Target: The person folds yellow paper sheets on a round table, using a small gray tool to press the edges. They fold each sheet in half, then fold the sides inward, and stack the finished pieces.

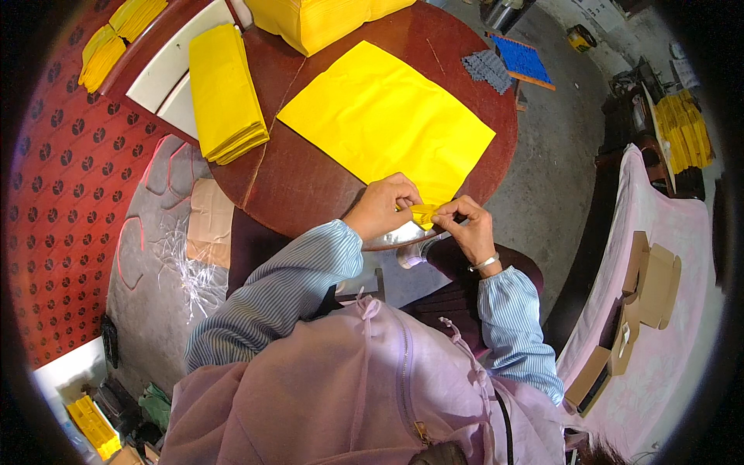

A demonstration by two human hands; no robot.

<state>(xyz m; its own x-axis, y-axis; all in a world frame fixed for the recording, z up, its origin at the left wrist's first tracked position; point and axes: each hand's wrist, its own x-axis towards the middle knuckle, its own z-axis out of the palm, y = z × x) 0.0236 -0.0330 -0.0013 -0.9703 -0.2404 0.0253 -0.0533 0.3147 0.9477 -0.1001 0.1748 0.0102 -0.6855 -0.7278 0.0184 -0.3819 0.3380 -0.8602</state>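
A large yellow sheet [387, 108], of paper or thin cloth, lies flat on the round dark-red table [294, 198] with its near corner at the table's front edge. My left hand [383, 208] is closed on that near corner, its fingers curled over the material. Just to the right, my right hand [470, 228] pinches the same corner between thumb and fingers. The bit of sheet between both hands is bunched or folded over. Part of it is hidden by my fingers.
A stack of folded yellow sheets [225, 93] lies at the table's left, and a bulkier yellow pile [310, 22] at its far side. A grey mat [487, 68] rests near the right edge. Opened cardboard boxes [657, 287] lie on a pink-covered surface [597, 372] at right.
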